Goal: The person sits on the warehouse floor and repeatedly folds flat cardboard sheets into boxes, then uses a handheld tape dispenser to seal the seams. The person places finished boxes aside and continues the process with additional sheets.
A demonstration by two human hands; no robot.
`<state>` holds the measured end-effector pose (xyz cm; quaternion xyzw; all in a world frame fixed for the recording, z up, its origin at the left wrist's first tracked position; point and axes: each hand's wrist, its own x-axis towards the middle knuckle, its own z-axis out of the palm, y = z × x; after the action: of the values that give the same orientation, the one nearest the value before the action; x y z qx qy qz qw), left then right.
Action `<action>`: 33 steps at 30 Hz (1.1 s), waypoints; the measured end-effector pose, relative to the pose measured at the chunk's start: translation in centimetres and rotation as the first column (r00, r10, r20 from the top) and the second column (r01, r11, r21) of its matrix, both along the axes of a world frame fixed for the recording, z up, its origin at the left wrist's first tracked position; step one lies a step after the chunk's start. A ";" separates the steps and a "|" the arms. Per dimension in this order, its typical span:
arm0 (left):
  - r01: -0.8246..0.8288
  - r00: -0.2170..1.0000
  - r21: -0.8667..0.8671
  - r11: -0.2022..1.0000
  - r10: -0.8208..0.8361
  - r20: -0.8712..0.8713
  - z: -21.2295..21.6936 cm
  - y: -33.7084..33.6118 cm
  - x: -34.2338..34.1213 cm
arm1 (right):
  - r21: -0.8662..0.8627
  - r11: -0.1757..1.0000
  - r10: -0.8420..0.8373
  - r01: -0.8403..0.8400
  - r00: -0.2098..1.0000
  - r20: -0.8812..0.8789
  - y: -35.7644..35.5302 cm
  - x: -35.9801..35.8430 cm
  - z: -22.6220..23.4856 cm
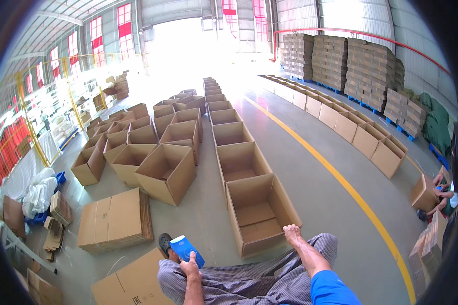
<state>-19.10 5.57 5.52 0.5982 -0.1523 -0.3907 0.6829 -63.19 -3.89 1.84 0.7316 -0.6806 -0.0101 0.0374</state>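
Note:
My left hand (191, 265) holds a blue tape dispenser (186, 249) above my left knee. My right hand (292, 233) rests with closed fingers on the near flap of an open cardboard box (258, 213) that stands on the floor in front of me. My legs in grey checked trousers (249, 280) fill the bottom of the view, with one dark shoe (165, 243) showing by the dispenser.
A long row of open boxes (228, 133) runs away from me, with a cluster of open boxes (158, 147) to its left. Flattened cartons (114, 220) lie stacked at left. Another row (341, 122) lines the right beyond a yellow floor line (351, 193). Another person (442, 195) works on a box at far right.

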 end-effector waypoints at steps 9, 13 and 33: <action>-0.028 0.998 -0.065 0.997 0.024 -0.063 0.1 -0.7 -0.3 | -0.146 0.987 0.134 -0.074 0.877 0.462 9.3 11.4 -2.2; -0.035 0.996 -0.101 0.994 0.027 -0.086 -0.8 -0.5 -0.3 | 0.178 0.982 -0.025 -0.069 0.878 0.478 13.7 13.7 -6.3; -0.028 0.991 -0.050 0.998 0.021 -0.133 -0.3 0.1 -0.7 | 0.662 0.669 -0.217 -0.338 0.763 0.608 15.4 14.4 -9.0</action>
<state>-19.81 5.66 5.27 0.5549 -0.1095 -0.4171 0.7114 -48.79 11.53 -7.12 0.6626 -0.5592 -0.0327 -0.4972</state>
